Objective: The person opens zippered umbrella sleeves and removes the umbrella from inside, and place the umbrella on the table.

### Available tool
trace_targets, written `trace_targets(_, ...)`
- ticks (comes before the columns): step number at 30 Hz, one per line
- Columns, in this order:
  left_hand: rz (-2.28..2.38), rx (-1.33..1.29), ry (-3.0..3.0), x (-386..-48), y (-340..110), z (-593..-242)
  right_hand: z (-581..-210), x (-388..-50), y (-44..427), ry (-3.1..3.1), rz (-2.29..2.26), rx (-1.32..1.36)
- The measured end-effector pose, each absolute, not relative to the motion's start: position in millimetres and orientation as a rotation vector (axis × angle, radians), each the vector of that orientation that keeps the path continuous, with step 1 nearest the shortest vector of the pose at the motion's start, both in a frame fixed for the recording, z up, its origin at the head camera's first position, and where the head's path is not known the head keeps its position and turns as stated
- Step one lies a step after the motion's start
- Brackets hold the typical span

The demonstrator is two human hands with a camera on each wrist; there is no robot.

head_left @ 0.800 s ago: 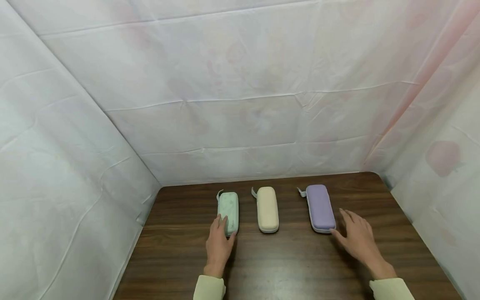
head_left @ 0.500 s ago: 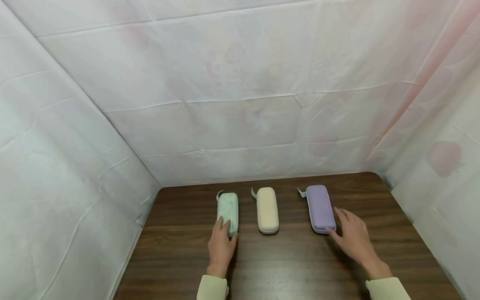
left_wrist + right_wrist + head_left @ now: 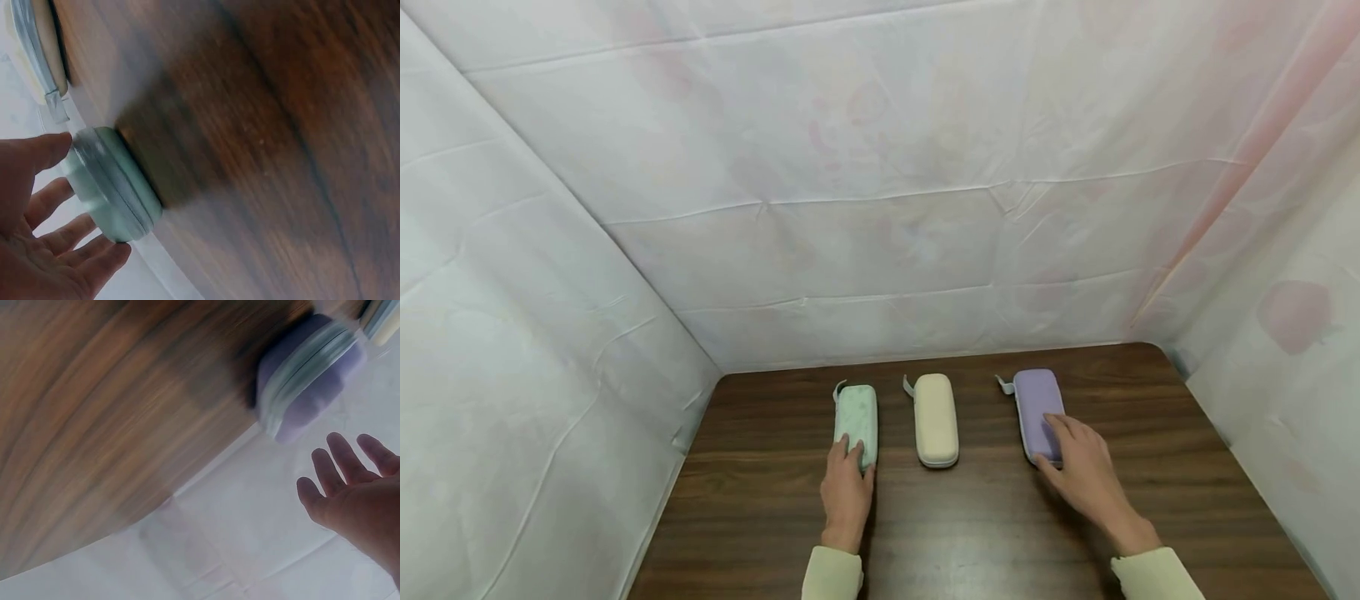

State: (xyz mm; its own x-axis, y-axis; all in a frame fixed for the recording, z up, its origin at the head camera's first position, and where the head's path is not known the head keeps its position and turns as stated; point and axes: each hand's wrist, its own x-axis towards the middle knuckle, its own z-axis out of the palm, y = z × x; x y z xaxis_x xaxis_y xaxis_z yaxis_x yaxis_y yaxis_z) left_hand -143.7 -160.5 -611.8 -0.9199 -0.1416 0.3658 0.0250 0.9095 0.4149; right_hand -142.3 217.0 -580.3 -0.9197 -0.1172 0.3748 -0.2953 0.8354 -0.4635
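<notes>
Three zippered cases lie in a row on the dark wooden table. My left hand [image 3: 847,500] is at the near end of the mint green case [image 3: 857,412], fingers over its top. In the left wrist view the thumb and little fingertip of the left hand [image 3: 56,250] meet the sides of the green case [image 3: 119,187], with the palm apart from it. My right hand [image 3: 1086,475] is over the near right part of the purple case [image 3: 1036,400]. In the right wrist view its spread fingers [image 3: 340,464] stand apart from the purple case [image 3: 312,381].
Between the other two lies a cream case [image 3: 936,421]. Each case has a small strap at its far left. The table [image 3: 962,533] is bounded by white patterned cloth [image 3: 880,250] at the back and both sides.
My right hand has moved left, from beside the purple case to over it. The left hand has shifted slightly right and nearer to me. The cases stay put.
</notes>
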Motion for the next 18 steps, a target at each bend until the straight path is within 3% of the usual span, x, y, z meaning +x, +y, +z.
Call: trace_targets(18, -0.574, 0.121, -2.659, -144.8, -158.1, -612.1, -581.3, -154.9, 175.2, -2.639, 0.744, 0.451)
